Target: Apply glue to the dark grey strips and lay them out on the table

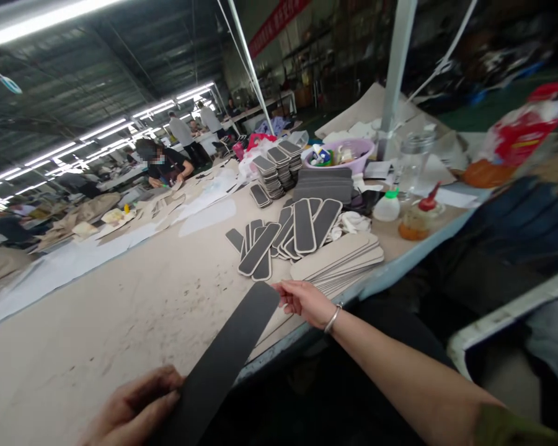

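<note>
Right forearm (400, 365) stretched in from the right, bracelet (333, 318) at the wrist; right hand (307, 302) pinching the far end of a dark grey strip (230, 344). Left hand (134, 406) low in front, thumb and fingers closed at its near end. Strip slants between both hands, over the near edge of the surface (121, 310); fanned pale strips (337, 257) just beyond the right hand.

A long dark grey strip (235, 334), smooth, plain and matt on its upper face, spans the space between the left grip (137, 406) and the right grip (304, 300). It slants up from the left grip toward the right, straight and unfolded. Its far end has rounded corners, the right one at the right grip's fingertips. Beside the left grip, its near end darkens and runs out of view.
</note>
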A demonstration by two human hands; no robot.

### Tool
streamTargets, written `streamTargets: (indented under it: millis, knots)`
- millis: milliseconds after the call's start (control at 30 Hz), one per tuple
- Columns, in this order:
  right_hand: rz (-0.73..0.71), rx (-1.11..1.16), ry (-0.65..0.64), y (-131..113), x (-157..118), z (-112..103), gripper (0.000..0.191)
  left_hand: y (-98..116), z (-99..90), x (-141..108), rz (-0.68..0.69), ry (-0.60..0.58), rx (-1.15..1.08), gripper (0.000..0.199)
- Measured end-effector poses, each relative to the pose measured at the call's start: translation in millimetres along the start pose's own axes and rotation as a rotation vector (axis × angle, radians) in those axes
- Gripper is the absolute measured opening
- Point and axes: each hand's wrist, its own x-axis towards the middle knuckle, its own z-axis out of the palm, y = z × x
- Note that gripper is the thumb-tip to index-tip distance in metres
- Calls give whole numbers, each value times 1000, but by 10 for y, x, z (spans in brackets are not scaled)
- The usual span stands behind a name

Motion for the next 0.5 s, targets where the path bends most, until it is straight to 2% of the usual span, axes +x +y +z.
streamTargets:
  millis: [100, 300, 400, 500]
  knots:
    - [8, 19, 27, -86, 5, -88, 51, 6, 69, 184, -25, -95, 6, 29]
    - [15, -157, 101, -43, 93, -75, 30, -232, 88, 553, 16, -269, -50, 30]
    - [-9, -339, 167, 8, 109, -89, 20, -357, 145, 744, -3, -286, -128, 35]
    - [-59, -570, 232, 66, 81, -119, 21, -514, 237, 916, 5, -220, -213, 48]
